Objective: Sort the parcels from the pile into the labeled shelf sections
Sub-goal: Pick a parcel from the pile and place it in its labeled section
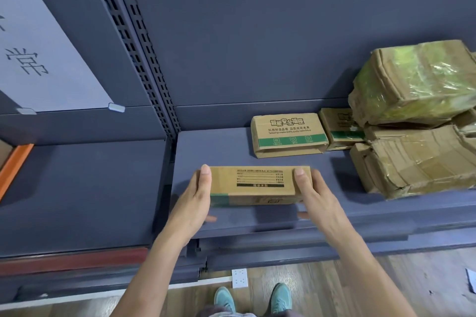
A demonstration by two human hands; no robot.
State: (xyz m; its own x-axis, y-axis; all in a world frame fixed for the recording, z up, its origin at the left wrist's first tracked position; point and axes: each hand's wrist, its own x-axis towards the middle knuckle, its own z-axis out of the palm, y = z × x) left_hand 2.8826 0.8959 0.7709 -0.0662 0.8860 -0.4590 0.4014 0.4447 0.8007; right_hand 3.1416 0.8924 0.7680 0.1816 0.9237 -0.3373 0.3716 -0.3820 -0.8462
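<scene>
Grip: the left fingers (pixel 205 170) are lying over the top of the left end of the cardboard box (pixel 255 185), with the thumb tip showing under its near edge. The right fingers (pixel 299 172) are doing the same at the right end, thumb below. Neither set is spread. Each is pinching its end between fingers above and thumb beneath.

The left hand (pixel 195 201) and right hand (pixel 316 198) are sharing the load evenly, and neither is nearer. The box is sitting directly between the two sets of fingertips. Its long axis is running from one hand to the other, and its printed face is up.

Directly under the fingers, the shelf board (pixel 219 152) is showing bare, with a shadow under the box. Whether the box is touching the board cannot be told.

Beyond the fingertips, deeper in, a printed box (pixel 288 134) is lying apart from the held one, turned the same way. The taped parcels (pixel 417 162) are stacked out past the right fingers. Past the left fingers, a slotted post (pixel 139 46) is closing off this section, with a paper sign (pixel 38 46) farther out.

Judgement: a set-down looks likely, and it is turning on the bare board below and just ahead of the fingers. Lowering with the long axis as it is should be keeping the box in line with the printed box behind.
</scene>
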